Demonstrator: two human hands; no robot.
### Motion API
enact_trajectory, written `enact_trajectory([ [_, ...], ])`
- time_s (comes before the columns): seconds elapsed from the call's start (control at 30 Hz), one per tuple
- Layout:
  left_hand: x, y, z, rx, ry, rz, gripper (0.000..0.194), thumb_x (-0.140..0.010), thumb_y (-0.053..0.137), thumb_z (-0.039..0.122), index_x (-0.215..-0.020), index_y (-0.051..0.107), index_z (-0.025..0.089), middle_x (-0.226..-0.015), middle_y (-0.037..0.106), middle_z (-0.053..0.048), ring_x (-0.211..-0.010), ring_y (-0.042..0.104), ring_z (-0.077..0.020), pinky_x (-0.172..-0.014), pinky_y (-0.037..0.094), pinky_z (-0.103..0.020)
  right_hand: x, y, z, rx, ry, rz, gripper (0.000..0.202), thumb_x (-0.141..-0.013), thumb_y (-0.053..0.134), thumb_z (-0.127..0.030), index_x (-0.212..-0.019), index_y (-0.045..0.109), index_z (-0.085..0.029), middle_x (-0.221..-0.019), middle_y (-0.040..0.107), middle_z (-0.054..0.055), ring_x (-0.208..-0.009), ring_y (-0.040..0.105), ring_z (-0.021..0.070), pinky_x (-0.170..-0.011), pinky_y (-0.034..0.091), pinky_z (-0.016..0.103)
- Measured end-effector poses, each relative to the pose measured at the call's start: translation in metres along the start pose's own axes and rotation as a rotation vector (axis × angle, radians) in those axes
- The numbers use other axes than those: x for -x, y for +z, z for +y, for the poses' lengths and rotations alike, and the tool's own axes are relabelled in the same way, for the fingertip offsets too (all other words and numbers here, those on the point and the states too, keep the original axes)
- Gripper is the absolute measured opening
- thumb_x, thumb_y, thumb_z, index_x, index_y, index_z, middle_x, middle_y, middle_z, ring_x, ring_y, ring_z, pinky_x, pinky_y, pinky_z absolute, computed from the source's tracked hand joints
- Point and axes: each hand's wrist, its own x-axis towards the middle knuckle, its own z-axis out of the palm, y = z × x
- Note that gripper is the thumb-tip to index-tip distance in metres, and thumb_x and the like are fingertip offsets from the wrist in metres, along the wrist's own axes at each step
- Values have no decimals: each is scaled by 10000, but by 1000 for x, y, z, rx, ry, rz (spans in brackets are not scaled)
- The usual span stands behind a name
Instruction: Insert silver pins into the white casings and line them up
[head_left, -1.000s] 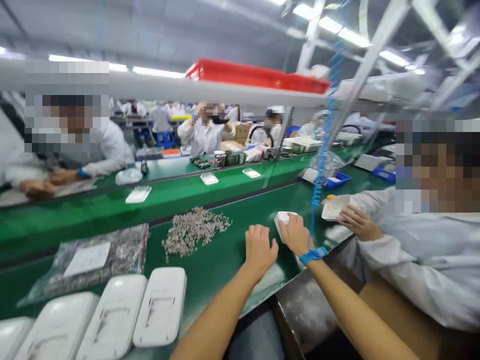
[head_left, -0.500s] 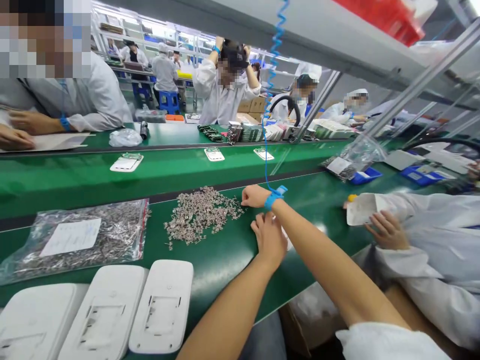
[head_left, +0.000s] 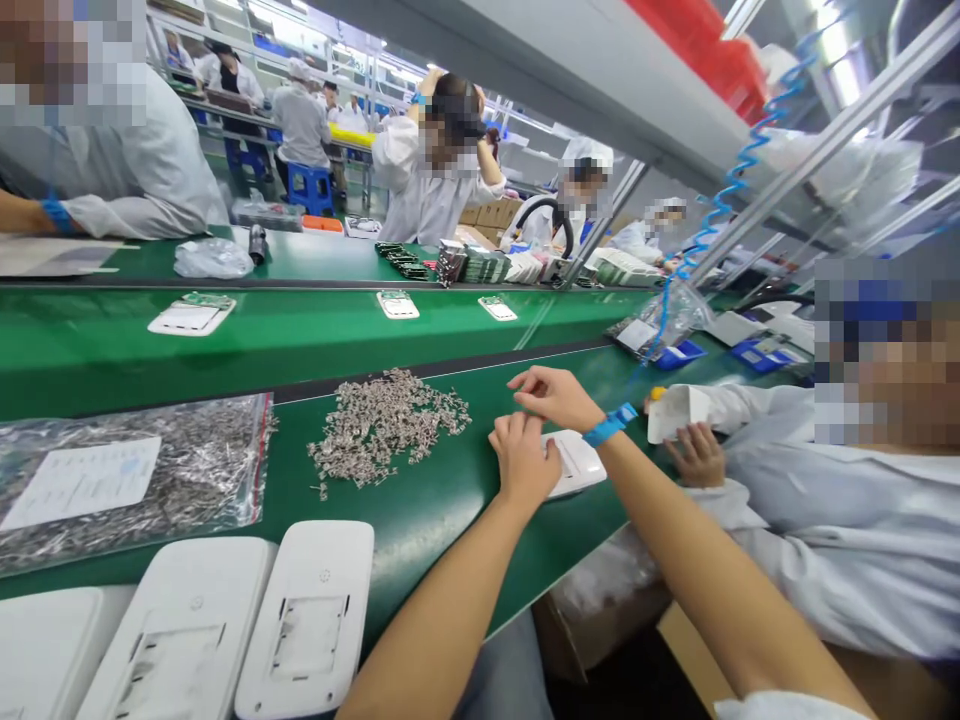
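Note:
My left hand (head_left: 523, 455) rests on the left part of a white plastic housing (head_left: 577, 462) on the green table, its fingers bent over the edge. Just above it is my right hand (head_left: 559, 396), with a blue wrist strap (head_left: 610, 425), its thumb and fingers pinched together near the left hand's fingertips. Anything between those fingers is too small to make out. Left of both hands lies a loose pile of small metal parts (head_left: 382, 425).
A bag of metal parts (head_left: 135, 480) and white housings (head_left: 307, 610) lie at the left. Behind runs a green belt (head_left: 315, 340) carrying white pieces. At the right, a co-worker's hand (head_left: 697, 455) holds a white part. A coiled blue cord (head_left: 705, 235) hangs at the right.
My right hand has moved right, away from the metal pile, to above the housing, more of which now shows. The view has shifted, and the cord hangs further right.

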Motion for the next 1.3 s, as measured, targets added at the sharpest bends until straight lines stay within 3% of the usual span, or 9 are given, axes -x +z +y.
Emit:
enact_trajectory([
  [0.1, -3, 2, -1, 69, 52, 86, 153, -864, 619, 166, -1007, 618, 220, -1047, 682, -52, -1046, 546, -240, -854, 382, -394, 26, -17, 14, -181, 61, 133, 235, -738, 728, -359, -679, 573, -193, -889, 748, 76, -668, 672, 172, -614, 543, 300],
  [0.2, -6, 5, -4, 125, 100, 105, 80, -925, 558, 174, -952, 622, 215, -959, 687, -27, -968, 569, -202, -815, 363, -355, 49, -20, 17, -116, 39, 214, 227, -730, 755, -372, -673, 627, -193, -823, 743, 69, -683, 673, 183, -643, 550, 313],
  [0.4, -6, 5, -5, 175, 130, 124, 65, -933, 557, 193, -905, 615, 196, -894, 671, -31, -910, 584, -196, -804, 364, -337, 75, -7, 9, -207, 50, 351, 188, -760, 765, -374, -745, 711, -194, -845, 747, 70, -734, 696, 195, -673, 574, 316],
  [0.67, -12, 5, -12, 407, 134, 81, 205, -969, 460, 275, -1001, 647, 197, -999, 669, -75, -963, 623, -197, -883, 494, -354, 88, 13, 3, -94, -139, 462, 120, -872, 662, -232, -836, 776, -220, -949, 743, 69, -896, 690, 199, -868, 552, 359],
  [0.8, -17, 7, -15, 481, 122, 59, 242, -956, 465, 280, -1087, 650, 195, -1083, 670, -85, -1025, 640, -186, -905, 526, -335, 95, 18, 0, -107, -73, 414, 224, -881, 602, -180, -1008, 782, -220, -1157, 680, 94, -1073, 633, 215, -922, 528, 371],
  [0.9, -20, 4, -18, 410, 139, 62, 237, -955, 468, 261, -1072, 663, 194, -1071, 686, -82, -1011, 652, -185, -909, 530, -342, 97, 18, -2, -217, 30, 319, 240, -867, 597, -190, -1028, 772, -219, -1251, 635, 97, -1105, 621, 214, -850, 541, 335],
  [1.07, -15, -4, -23, 19, 398, 81, 251, -972, 429, 187, -1044, 670, 184, -985, 707, -90, -931, 649, -224, -834, 499, -381, 92, 6, 2, -410, 135, 301, 168, -781, 721, -319, -883, 695, -188, -918, 718, 53, -795, 681, 175, -711, 550, 296],
  [1.2, -4, -13, -16, -339, 510, 17, 326, -998, 397, 180, -1248, 597, 119, -901, 687, -124, -865, 615, -253, -769, 421, -385, 89, -13, 10, -349, 160, 34, 147, -720, 739, -303, -765, 662, -186, -724, 709, 21, -693, 691, 179, -667, 540, 283],
  [1.3, -8, -19, -18, -362, 537, -104, 310, -1010, 416, 232, -1263, 578, 159, -927, 683, -109, -916, 597, -251, -809, 389, -376, 79, -22, 18, -253, 147, -102, 87, -731, 692, -264, -761, 659, -190, -707, 718, 15, -694, 698, 177, -665, 527, 267],
])
